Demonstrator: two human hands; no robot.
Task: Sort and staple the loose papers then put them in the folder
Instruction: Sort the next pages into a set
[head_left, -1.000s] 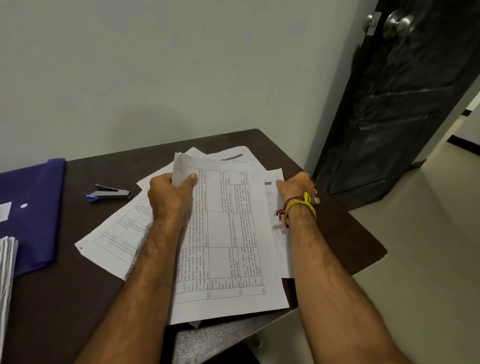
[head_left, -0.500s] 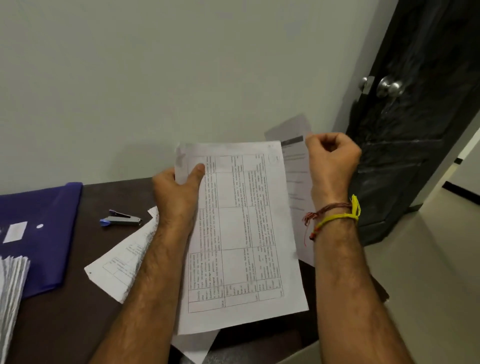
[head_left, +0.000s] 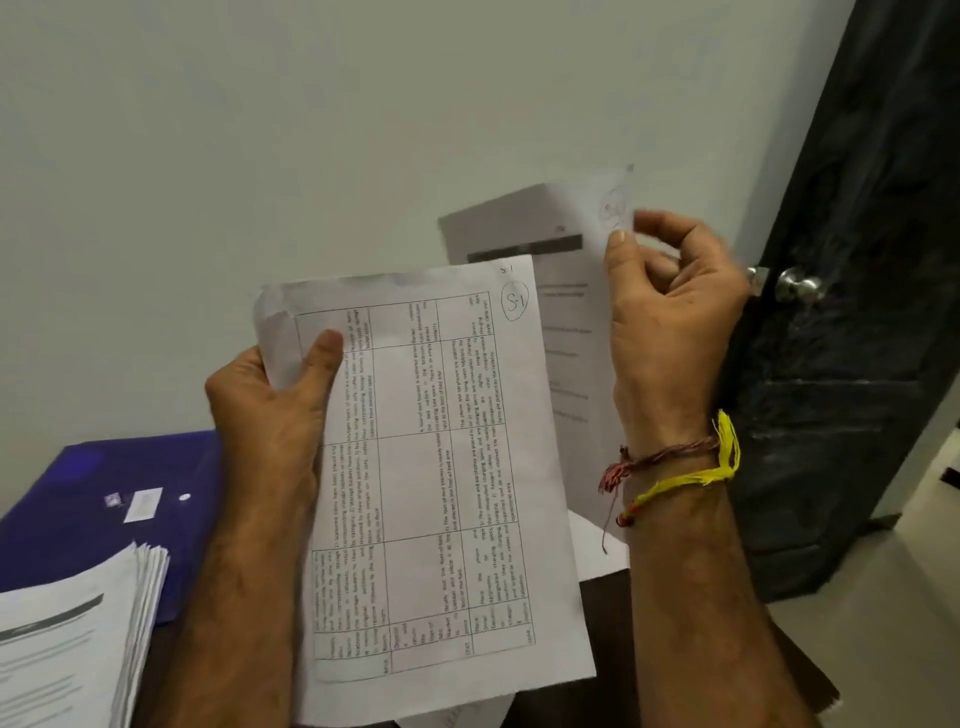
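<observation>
My left hand (head_left: 275, 415) grips the top left corner of a printed table sheet (head_left: 441, 493) marked "S-1", held up in front of me. My right hand (head_left: 670, 322) pinches the upper right corner of a second sheet (head_left: 561, 291) with a dark header bar, raised behind and to the right of the first. A purple folder (head_left: 78, 504) lies closed on the dark table at the left. In front of it sits a stack of papers (head_left: 72, 644). The stapler is hidden from view.
A dark door (head_left: 857, 364) with a metal knob (head_left: 795, 286) stands just right of my right hand. A plain wall fills the background. More loose sheets (head_left: 592, 551) lie on the table (head_left: 810, 691) under my arms, near its right edge.
Both hands lifted their sheets off the table and up toward my face. The right sheet rose higher and apart from the left one. The stapler dropped out of sight behind my left arm.
</observation>
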